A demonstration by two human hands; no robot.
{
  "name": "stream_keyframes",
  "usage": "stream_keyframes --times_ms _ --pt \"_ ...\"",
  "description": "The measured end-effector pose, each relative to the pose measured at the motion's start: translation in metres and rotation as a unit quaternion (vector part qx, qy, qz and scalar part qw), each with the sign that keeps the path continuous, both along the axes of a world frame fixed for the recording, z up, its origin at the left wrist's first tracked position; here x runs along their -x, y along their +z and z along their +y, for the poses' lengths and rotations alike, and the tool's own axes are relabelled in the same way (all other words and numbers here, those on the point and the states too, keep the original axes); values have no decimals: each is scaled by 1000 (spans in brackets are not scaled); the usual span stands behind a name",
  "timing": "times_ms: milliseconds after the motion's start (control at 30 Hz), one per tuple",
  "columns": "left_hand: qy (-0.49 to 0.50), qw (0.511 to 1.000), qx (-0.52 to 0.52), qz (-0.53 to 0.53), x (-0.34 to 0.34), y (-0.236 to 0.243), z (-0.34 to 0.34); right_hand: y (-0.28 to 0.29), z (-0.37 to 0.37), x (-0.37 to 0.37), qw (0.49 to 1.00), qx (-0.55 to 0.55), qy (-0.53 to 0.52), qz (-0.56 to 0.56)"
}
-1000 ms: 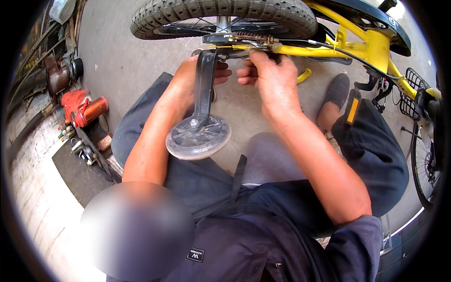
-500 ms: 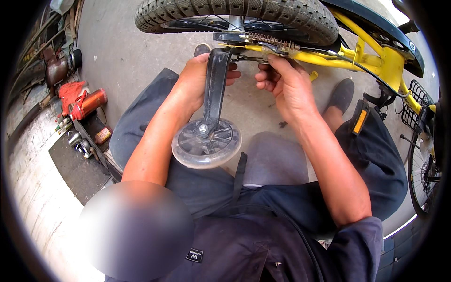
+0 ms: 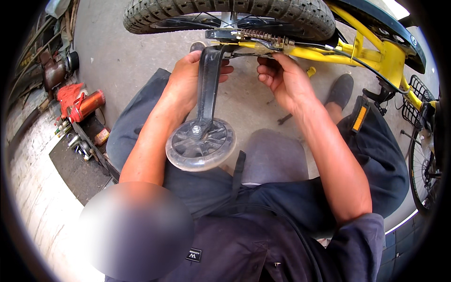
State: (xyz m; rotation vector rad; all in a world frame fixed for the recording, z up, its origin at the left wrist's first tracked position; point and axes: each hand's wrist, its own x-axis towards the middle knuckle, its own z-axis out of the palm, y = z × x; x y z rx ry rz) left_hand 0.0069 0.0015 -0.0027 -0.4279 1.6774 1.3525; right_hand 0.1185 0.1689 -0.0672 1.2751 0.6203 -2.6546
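Observation:
A yellow bicycle (image 3: 392, 58) lies across the top of the view, with its knobby tyre (image 3: 188, 10) above a hub with a rusty spring (image 3: 260, 35). A black training-wheel bracket (image 3: 208, 84) hangs from the hub down to a clear-rimmed small wheel (image 3: 201, 143). My left hand (image 3: 183, 77) grips the bracket near its top, fingers curled behind it, partly hidden. My right hand (image 3: 286, 82) is at the underside of the hub hardware beside the yellow frame tube, thumb raised to it and fingers curled; what it pinches is hidden.
Red cloth (image 3: 70, 91), an orange cylinder (image 3: 89, 105) and metal parts (image 3: 80, 145) lie at the left by metal scrap (image 3: 51, 66). A dark tool (image 3: 284, 120) and small yellow piece (image 3: 311, 71) are on the floor (image 3: 117, 56). Another bicycle wheel (image 3: 422, 174) stands at the right.
The bicycle end, bracket and small wheel shifted right, then slightly back left. Both my hands moved with them, staying at the hub. More of the dark tool on the floor shows now.

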Motion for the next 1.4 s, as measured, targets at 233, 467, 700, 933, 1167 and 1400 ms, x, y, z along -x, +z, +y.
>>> stream_keyframes --times_ms 233,467,700,933,1167,1400 --pt "-9 1000 16 15 0 3 0 -13 1 2 1000 9 13 -5" --pt "18 999 16 33 -2 0 -2 -18 0 1 999 13 33 -6" --pt "20 999 28 31 1 -3 -5 -13 1 -1 999 0 44 21" --pt "12 998 32 55 -1 0 2 -16 3 -1 999 11 45 23" --pt "4 997 51 63 -2 4 3 -20 -1 0 999 28 46 -1" --pt "-2 999 22 44 -1 -1 0 -28 8 -2 999 27 36 23"
